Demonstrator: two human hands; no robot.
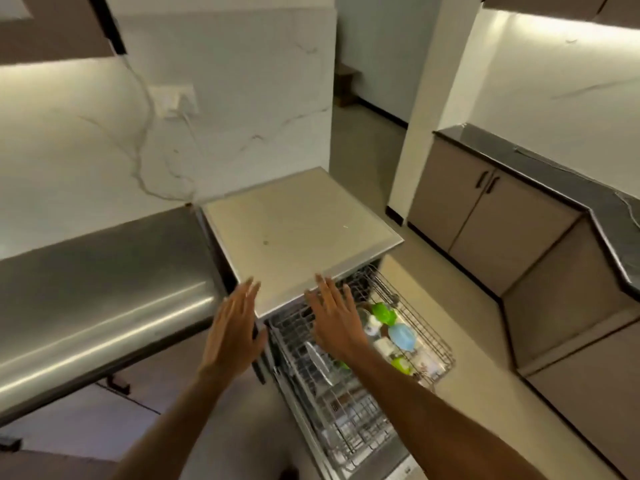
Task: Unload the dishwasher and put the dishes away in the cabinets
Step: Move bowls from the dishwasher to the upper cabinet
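The dishwasher [298, 233] stands open below me, its beige top facing up. Its upper wire rack [440, 344] is pulled out to the right and holds a green cup [382, 312], a blue bowl [401, 336], a yellow-green item [401, 364] and white dishes. A lower rack [349, 420] lies over the open door. My left hand [235, 327] hovers with straight fingers by the dishwasher's front left corner. My right hand [334, 317] is spread flat above the upper rack near the top's front edge. Neither hand holds anything.
A steel countertop [97, 292] runs to the left, with drawers under it. Brown base cabinets [485, 216] with a dark counter [561, 174] line the right wall. Upper cabinets [52, 26] hang top left. A wall socket with a cable [175, 100] sits behind the dishwasher. Floor lies between.
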